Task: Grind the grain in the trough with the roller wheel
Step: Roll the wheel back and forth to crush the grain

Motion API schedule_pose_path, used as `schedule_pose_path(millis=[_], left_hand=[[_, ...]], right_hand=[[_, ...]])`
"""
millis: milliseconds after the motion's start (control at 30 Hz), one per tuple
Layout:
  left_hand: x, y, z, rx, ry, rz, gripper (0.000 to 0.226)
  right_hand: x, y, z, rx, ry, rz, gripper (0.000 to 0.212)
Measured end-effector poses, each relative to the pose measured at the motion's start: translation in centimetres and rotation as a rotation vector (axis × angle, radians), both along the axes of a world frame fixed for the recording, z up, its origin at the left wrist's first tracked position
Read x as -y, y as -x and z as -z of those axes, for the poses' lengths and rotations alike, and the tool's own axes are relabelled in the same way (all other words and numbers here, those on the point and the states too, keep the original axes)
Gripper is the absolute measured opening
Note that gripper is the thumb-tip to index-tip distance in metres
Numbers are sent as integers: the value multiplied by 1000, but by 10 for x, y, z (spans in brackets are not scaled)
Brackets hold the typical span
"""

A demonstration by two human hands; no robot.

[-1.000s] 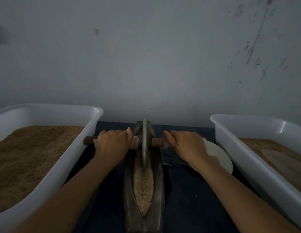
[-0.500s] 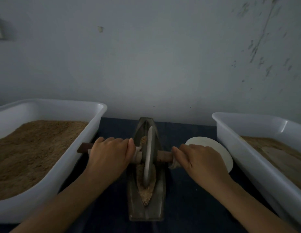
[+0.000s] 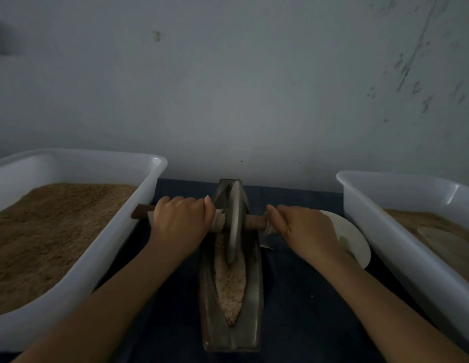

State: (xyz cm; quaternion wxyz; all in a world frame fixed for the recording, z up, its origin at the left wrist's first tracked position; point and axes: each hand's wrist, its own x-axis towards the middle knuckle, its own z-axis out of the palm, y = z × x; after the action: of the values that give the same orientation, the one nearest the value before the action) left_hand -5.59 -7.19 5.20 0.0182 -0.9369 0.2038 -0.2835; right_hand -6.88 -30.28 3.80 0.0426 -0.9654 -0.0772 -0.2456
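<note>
A dark metal boat-shaped trough (image 3: 254, 305) lies lengthwise on the dark cloth in front of me. Pale crushed grain (image 3: 231, 286) fills its groove. The grey roller wheel (image 3: 234, 221) stands upright in the far half of the trough. A brown wooden axle (image 3: 254, 223) runs through the wheel to both sides. My left hand (image 3: 179, 222) grips the axle left of the wheel. My right hand (image 3: 302, 230) grips it on the right. Pale wrapping shows on the axle at each hand.
A large white tub (image 3: 123, 231) full of brown grain stands on the left. Another white tub (image 3: 401, 242) with brown grain stands on the right. A white round plate (image 3: 355, 239) lies between my right hand and the right tub. A grey wall rises close behind.
The wheel rolled toward me along the trough half a second ago, and has now rolled back to the far half. More grain lies uncovered in the near half.
</note>
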Motion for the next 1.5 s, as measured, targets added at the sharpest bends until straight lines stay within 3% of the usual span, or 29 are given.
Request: schedule_pose_path(millis=[67, 200, 267, 400, 600, 833, 967, 1033, 1100, 1233, 1400, 1500], left_hand=[[0, -14, 0, -2, -80, -44, 16], [3, -29, -2, 12, -247, -109, 49], [3, -27, -2, -6, -270, -126, 52], [1, -8, 1, 20, -184, -66, 17], [-11, 35, 4, 13, 42, 57, 58], [-10, 44, 2, 26, 157, 97, 47], [-11, 27, 6, 13, 33, 112, 81], [-8, 11, 7, 36, 9, 67, 84], [-3, -5, 8, 62, -34, 16, 75], [0, -28, 4, 29, -85, -39, 27], [1, -27, 5, 19, -41, -59, 18], [-3, -12, 9, 37, -33, -8, 24]], right_hand=[[1, -14, 2, 34, 52, -20, 40], [3, -29, -1, 22, 89, 1, 31], [2, -27, -1, 11, 107, -10, 31], [2, -2, -3, -33, -2, -45, 43], [-5, 51, -11, -53, -15, -85, 47], [-5, 62, -10, -23, 45, -125, 38], [-4, 40, -6, 16, 24, -90, 41], [-3, 23, -3, 26, 62, -86, 40], [-2, 6, -2, 53, 114, -58, 33], [-1, -23, -2, 78, 153, -21, 29], [-3, -24, -7, 63, 178, -31, 29], [-5, -2, -7, 73, 156, -74, 30]])
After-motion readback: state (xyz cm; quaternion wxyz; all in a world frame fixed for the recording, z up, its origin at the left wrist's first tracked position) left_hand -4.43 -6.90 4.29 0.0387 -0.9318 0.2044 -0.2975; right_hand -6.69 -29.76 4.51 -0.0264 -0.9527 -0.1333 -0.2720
